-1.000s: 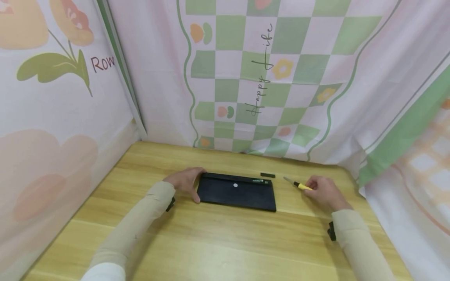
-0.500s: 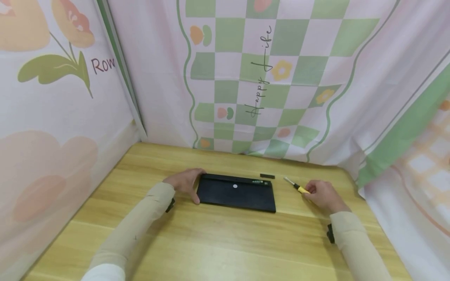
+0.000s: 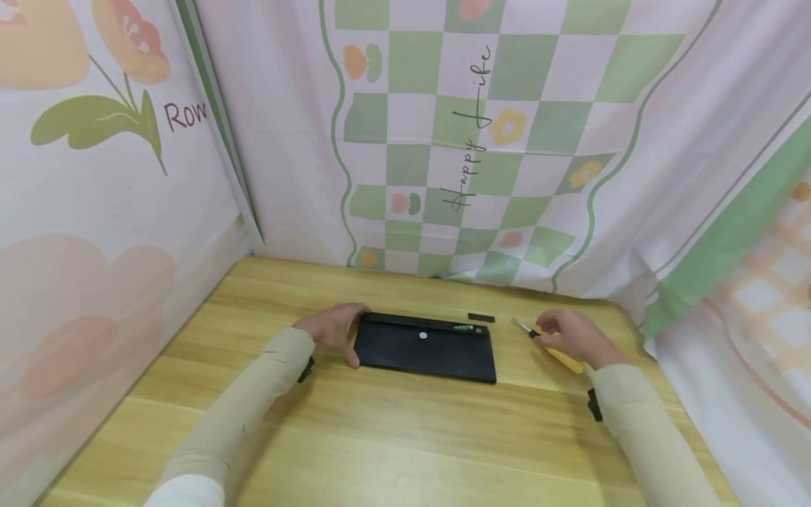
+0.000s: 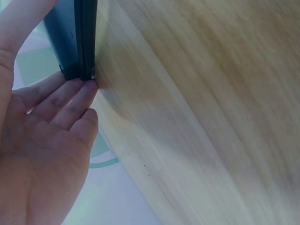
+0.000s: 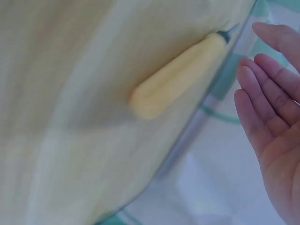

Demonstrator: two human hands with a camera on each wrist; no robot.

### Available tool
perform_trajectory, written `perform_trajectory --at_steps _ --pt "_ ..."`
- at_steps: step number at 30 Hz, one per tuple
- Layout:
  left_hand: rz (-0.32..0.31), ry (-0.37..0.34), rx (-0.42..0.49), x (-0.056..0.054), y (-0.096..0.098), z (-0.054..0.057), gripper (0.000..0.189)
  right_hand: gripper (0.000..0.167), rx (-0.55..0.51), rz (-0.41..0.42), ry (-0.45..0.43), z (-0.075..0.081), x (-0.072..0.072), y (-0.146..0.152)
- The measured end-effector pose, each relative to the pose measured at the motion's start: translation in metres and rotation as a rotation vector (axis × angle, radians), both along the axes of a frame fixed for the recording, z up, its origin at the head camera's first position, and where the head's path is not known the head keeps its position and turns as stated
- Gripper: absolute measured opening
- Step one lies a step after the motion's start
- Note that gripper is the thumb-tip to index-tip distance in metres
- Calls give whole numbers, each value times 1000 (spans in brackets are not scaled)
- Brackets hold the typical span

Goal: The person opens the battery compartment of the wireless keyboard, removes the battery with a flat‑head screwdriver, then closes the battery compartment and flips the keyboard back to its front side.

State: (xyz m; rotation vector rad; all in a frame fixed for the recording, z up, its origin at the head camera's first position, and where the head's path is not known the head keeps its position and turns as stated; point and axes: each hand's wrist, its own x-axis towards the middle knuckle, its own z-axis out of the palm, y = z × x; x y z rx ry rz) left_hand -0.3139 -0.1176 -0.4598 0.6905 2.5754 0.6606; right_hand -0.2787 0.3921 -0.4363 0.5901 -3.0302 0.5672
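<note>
A flat black keyboard (image 3: 424,355) lies on the table, seemingly underside up, with a raised strip along its far edge and a white round spot. My left hand (image 3: 332,331) grips its left end, thumb at the near corner and fingers at the far corner. In the left wrist view, the fingers (image 4: 61,101) touch the keyboard's end. A yellow-handled screwdriver (image 3: 566,361) rests on the table to the right, tip pointing toward the back left. My right hand (image 3: 573,334) is over it with relaxed fingers; in the right wrist view, the handle lies apart from them.
Behind the keyboard's right end lies a small black strip (image 3: 481,317), like a cover. Something green and white (image 3: 464,328) shows in the raised strip. Patterned curtains (image 3: 475,176) hang along the back and sides of the wooden table (image 3: 405,436).
My right hand has let go of the screwdriver and moved slightly up and back, leaving the handle on the table. My left hand and the keyboard are still.
</note>
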Motion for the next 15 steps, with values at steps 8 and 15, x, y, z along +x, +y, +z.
perform_trajectory --at_steps 8,15 --pt "-2 6 7 -1 -1 -1 122 30 34 120 52 7 -14 -46" --pt "-4 8 -6 -1 -1 0 123 28 29 201 33 2 -22 -86"
